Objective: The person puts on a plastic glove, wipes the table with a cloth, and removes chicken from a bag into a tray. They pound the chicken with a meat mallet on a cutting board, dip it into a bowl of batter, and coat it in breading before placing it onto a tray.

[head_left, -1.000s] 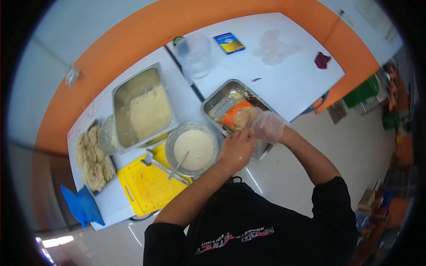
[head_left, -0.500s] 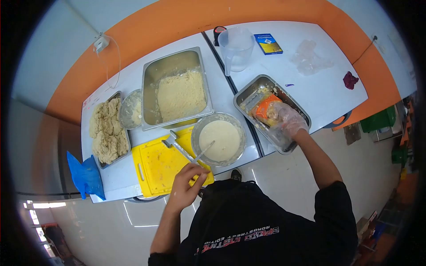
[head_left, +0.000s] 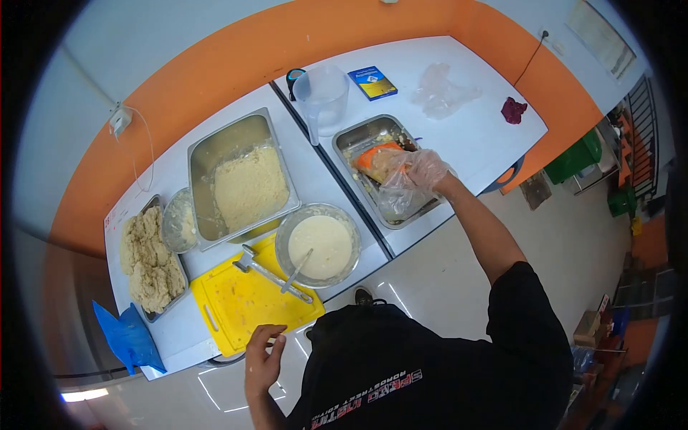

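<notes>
Head camera, single view: worn on the head, faces forward and steeply down; wide, round-edged field; torso (head_left: 430, 351) close below, tabletop (head_left: 494, 150) farther ahead, wall (head_left: 322, 32) beyond.

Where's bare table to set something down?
Right table: between the clear plastic, red bundle and right hand. Left table: a smaller patch between the blue bag and yellow board. Crowded: around the big pan, large bowl and yellow board.
</notes>
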Demonstrator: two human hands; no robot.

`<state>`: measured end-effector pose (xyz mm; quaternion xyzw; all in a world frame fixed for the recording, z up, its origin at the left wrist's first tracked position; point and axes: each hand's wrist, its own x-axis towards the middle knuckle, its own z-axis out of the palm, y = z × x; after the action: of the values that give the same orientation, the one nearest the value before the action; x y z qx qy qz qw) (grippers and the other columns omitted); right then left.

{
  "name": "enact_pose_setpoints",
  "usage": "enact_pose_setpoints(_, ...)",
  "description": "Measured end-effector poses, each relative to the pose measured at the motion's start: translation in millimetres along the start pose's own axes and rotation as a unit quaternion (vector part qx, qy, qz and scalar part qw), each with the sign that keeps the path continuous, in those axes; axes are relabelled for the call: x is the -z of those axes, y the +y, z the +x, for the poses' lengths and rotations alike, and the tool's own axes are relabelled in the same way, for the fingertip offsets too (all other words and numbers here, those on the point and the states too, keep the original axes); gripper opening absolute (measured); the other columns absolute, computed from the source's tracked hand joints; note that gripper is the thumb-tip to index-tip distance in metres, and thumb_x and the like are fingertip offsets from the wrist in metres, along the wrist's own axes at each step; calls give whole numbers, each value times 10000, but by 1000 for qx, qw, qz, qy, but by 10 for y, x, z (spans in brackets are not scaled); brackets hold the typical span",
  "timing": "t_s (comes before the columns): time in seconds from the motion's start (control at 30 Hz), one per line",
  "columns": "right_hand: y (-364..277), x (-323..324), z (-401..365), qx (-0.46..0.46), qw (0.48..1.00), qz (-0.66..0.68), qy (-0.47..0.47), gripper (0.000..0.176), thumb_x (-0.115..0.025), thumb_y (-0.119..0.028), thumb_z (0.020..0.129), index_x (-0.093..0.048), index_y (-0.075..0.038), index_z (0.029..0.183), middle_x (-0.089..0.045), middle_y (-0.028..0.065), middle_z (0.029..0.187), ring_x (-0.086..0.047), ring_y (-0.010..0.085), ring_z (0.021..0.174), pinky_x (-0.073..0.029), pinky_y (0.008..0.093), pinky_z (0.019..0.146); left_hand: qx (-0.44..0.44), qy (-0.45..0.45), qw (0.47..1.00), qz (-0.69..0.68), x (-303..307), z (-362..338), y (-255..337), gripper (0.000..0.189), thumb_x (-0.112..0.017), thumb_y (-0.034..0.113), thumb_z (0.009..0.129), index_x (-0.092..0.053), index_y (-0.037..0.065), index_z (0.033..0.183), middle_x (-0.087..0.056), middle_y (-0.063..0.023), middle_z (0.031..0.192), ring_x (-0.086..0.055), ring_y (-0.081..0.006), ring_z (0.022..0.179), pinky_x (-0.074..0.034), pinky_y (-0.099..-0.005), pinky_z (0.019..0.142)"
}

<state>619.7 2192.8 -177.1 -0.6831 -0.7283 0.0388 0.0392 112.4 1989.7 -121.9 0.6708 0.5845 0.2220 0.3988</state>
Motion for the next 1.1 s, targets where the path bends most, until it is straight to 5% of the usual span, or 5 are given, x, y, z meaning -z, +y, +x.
enact_pose_setpoints(0.37, 11, 480, -465, -177, 944, 276, 26, 322, -658, -265, 806, -719, -83, 1065, -719, 112, 905, -688, 207, 835, -539, 314, 808, 8, 70, 997, 19, 214, -116, -92, 185, -612, 89, 917, -667, 20, 1080, -647, -134, 1024, -644, -241, 931, -513, -329, 781)
enact_pose_setpoints(0.57, 274, 545, -475, -178, 831, 509, 136, 239, -652, -197, 873, -689, -83, 1080, -691, 48, 983, -664, 145, 887, -524, 263, 792, -6, 80, 997, 18, 190, -2, -50, 179, -618, 71, 906, -665, 16, 1070, -648, -133, 1026, -641, -241, 951, -511, -337, 792)
enact_pose_setpoints(0.77, -1057, 925, -557, -51, 568, 817, -87, 469, -767, -176, 854, -559, -45, 1254, -611, 89, 1142, -613, 186, 1031, -528, 329, 944, -66, 7, 980, -188, -33, 415, -40, 338, -607, 143, 949, -563, 36, 1267, -593, -115, 1236, -599, -240, 1111, -485, -345, 922)
enact_pose_setpoints(0.97, -2856, 509, -483, 100, 639, 708, -283, 516, -753, -170, 859, -542, -4, 1299, -600, 126, 1241, -616, 217, 1054, -493, 334, 953, -91, -110, 796, -588, -8, 682, -360, 560, -677, 251, 940, -450, 47, 1409, -538, -128, 1338, -569, -235, 1188, -474, -374, 961)
enact_pose_setpoints(1.1, -3801, -52, -280, 158, 694, 652, -259, 467, -740, -157, 854, -590, -17, 1273, -637, 107, 1192, -619, 201, 1030, -482, 320, 935, -20, -30, 829, -558, 293, 565, -1017, 502, -707, 164, 916, -496, 16, 1347, -599, -122, 1253, -578, -218, 1172, -478, -362, 969)
